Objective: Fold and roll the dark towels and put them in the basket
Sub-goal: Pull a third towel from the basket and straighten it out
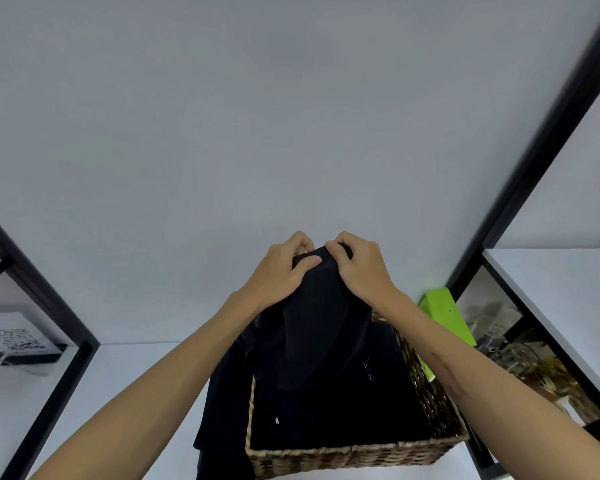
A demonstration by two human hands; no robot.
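Two hands: left hand [280,271] and right hand [361,268] pinch dark towel [312,323] above basket [354,455].
Room: bare wall above basket.
Towel: black, hanging limp.

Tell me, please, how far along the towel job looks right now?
Early, seemingly. Both hands, left hand and right hand, pinch the top of one dark towel lifted above the basket. No rolled towels are visible; loose dark cloth drapes over its left rim.
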